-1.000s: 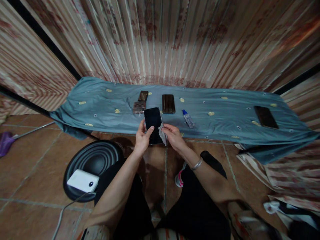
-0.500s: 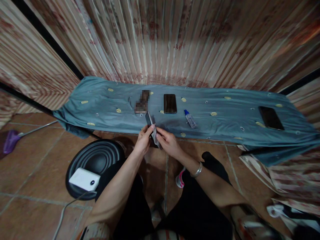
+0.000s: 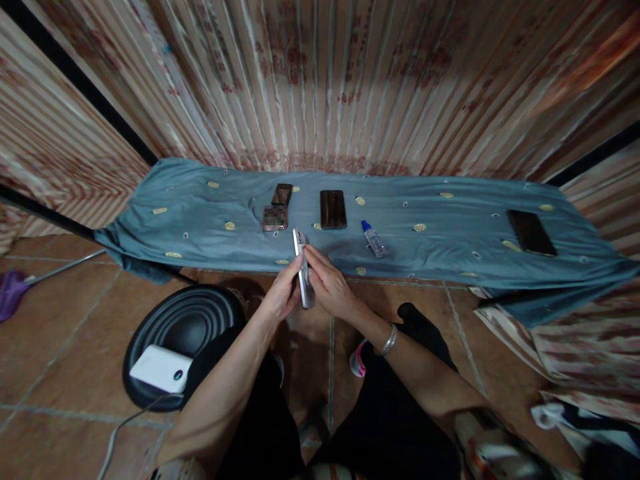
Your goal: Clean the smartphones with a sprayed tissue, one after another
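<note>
Slim grey-edged smartphone [image 3: 303, 277] being held edge-up over the near edge of the blue cloth-covered table [image 3: 200, 220] | left hand [image 3: 283, 293] and right hand [image 3: 327, 287] both clasping it | wiping seemingly underway; three dark phones lying untouched.

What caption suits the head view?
Both hands, left hand and right hand, hold a phone edge-on.

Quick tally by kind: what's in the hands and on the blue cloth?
Phones: 4, one held edge-on by left hand and right hand, three on the cloth
Dropper bottles: 1
Total: 5
</note>
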{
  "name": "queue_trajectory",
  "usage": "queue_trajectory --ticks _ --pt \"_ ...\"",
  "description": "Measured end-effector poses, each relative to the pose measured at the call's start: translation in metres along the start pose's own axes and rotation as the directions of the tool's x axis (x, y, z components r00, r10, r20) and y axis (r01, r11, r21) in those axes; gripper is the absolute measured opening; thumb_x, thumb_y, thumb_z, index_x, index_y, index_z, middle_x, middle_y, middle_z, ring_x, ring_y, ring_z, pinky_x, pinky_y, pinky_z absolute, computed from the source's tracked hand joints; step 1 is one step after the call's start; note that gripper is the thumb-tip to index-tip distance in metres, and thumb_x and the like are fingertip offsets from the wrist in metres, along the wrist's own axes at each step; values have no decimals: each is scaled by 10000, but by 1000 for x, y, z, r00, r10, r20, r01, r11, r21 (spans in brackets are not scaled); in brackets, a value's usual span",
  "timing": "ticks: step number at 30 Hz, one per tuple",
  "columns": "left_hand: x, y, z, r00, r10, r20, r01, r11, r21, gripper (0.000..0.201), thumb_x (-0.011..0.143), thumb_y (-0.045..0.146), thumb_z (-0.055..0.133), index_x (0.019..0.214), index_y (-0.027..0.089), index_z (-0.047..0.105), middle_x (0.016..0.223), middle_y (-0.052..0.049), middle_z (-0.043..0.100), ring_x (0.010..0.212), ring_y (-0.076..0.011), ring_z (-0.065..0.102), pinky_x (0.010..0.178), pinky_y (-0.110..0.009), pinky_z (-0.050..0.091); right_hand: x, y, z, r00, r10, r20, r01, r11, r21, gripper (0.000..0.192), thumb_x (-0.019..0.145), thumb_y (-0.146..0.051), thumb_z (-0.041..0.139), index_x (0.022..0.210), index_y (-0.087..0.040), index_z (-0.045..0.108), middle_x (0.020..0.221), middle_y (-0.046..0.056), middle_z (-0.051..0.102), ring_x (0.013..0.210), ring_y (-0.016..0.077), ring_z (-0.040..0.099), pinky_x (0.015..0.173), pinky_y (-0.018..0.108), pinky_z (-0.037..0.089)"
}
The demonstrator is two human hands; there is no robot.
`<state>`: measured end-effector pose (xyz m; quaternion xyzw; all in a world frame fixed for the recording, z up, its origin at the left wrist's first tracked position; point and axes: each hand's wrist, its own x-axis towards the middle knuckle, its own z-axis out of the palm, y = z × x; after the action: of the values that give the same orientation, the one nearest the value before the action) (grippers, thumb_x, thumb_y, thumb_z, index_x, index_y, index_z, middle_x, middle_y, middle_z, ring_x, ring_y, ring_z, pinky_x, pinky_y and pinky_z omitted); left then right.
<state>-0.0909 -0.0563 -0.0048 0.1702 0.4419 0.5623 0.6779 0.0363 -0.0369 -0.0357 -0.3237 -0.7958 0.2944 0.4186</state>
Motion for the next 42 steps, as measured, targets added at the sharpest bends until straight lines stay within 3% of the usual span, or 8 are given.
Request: queue_trajectory --ticks 4,9,16,21,25,28,34,42 --pt "-4 -8 2 998 -40 39 38 998 59 349 693 457 824 829 146 742 721 -29 731 692 -169 675 728 -289 523 5 5 -9 999 19 -33 -20 1000 -10 567 998 -189 360 1558 -266 317 1604 27 369 1488 185 331 1248 423 287" --pt "-7 -9 6 995 -57 81 50 995 89 386 616 480 865 752 147 726 682 -19 715 620 -145 629 648 -270 496 7 5 -16 999 -6 -33 5 1000 -25 574 997 -177 340 1566 -242 296 1611 42 356 1495 177 316 1254 418 271" --pt "-4 -6 3 1000 18 17 -20 991 130 418 611 535 851 724 164 695 572 27 637 506 -99 552 498 -227 397 5 -7 -16 999 -41 33 43 997 -64 556 994 -157 318 1538 -257 361 1601 37 375 1485 180 336 1244 409 298" --pt "-5 -12 3 991 51 127 -72 983 167 441 593 486 876 854 157 742 657 -12 704 716 -174 673 702 -261 494 10 -1 -23 999 -43 2 43 989 -143 544 991 -177 321 1527 -241 387 1573 60 420 1467 205 372 1231 431 325" --pt "-5 -16 4 988 48 144 -76 977 199 475 611 477 867 925 141 749 866 -69 769 969 -234 696 897 -295 488 14 5 -28 999 -45 -28 40 987 -156 543 981 -202 334 1521 -183 390 1548 102 451 1454 217 393 1229 446 322" --pt "-6 -17 4 989 64 137 -92 974 206 491 615 445 873 977 139 746 989 -83 771 1080 -243 669 992 -310 456 16 5 -30 998 -34 -55 26 990 -139 543 973 -173 321 1509 -208 402 1521 81 491 1431 195 429 1225 441 328" --pt "-9 -13 2 989 41 139 -73 969 235 486 637 360 872 1057 153 743 954 -71 767 1055 -237 665 966 -324 481 16 6 -38 993 -11 -115 -2 994 -112 473 982 -195 351 1427 -227 506 1406 68 610 1319 187 558 1141 380 435" --pt "-10 -11 0 982 42 182 -103 934 342 631 606 440 865 1156 167 717 1002 -62 743 926 -226 660 785 -310 534 15 28 -33 982 126 -143 -129 992 -13 494 918 -171 399 1379 -243 559 1312 42 680 1210 207 641 1062 390 496"
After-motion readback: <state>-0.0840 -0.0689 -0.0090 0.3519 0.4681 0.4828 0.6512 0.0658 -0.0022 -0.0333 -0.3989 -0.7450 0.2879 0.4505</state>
